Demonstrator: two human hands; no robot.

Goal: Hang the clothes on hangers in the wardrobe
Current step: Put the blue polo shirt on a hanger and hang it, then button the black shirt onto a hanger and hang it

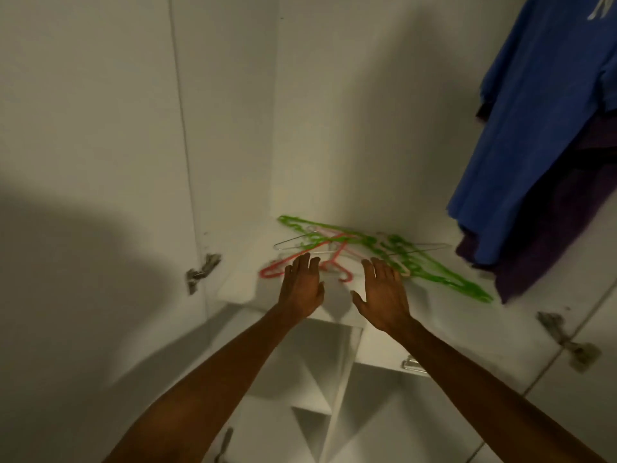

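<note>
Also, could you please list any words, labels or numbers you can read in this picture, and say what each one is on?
White print on the hanging blue cotton T-shirt: cut off by the frame's top right edge and blurred, unreadable.
No other text is visible, none on the green plastic hangers either.

We see a heap of hangers (367, 248) lying on the wardrobe floor (240, 289), back against the rear wall (367, 111). Our left hand (302, 289) and right hand (384, 295) reach side by side just before the heap, left fingertips at its near edge. To the right, above the floor, a shirt (534, 128) hangs in front of another garment (551, 235); shelves (310, 379) lie below.
</note>
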